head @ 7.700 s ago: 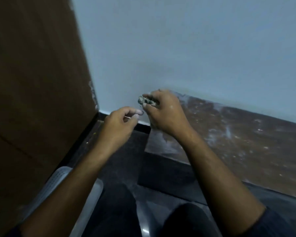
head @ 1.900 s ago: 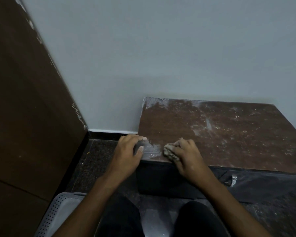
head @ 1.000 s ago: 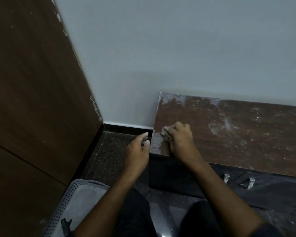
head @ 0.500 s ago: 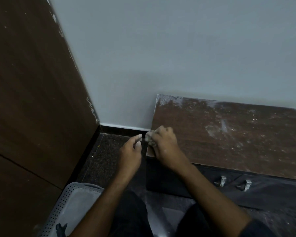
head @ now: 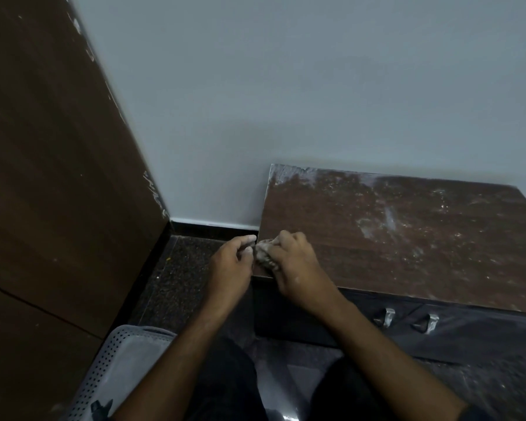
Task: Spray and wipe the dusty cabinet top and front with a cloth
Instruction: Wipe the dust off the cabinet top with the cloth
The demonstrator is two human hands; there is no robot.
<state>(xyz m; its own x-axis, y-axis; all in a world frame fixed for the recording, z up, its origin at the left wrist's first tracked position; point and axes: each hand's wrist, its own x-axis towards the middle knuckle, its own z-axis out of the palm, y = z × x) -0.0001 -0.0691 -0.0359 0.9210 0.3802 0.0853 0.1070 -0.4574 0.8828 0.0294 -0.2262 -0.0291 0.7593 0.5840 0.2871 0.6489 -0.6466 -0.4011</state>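
- Your right hand has worked the balled-up cloth leftward along the near edge of the cabinet top; a moment ago it sat further in from the corner, and now it is at the near left corner, right at the left edge.
- Your right hand's fingers curl around the cloth and press it onto the wood.
- Your left hand has closed in too. It hangs just off the cabinet's left edge, fingers loosely curled, fingertips touching or nearly touching the cloth; you seem to be pinching at it, but you cannot tell that for sure from here.
- What this means, as a judgement: you are pushing dust off the corner, perhaps catching it or regathering the cloth. Only the near left patch looks cleaner. Pale dust still streaks the far left corner and the middle and right of the top, and the dark cabinet front looks untouched.
- Count: two hands, one cloth, one cabinet, two metal handles on its front, one perforated grey basket on the floor at your near left.
- No spray bottle is clearly visible.
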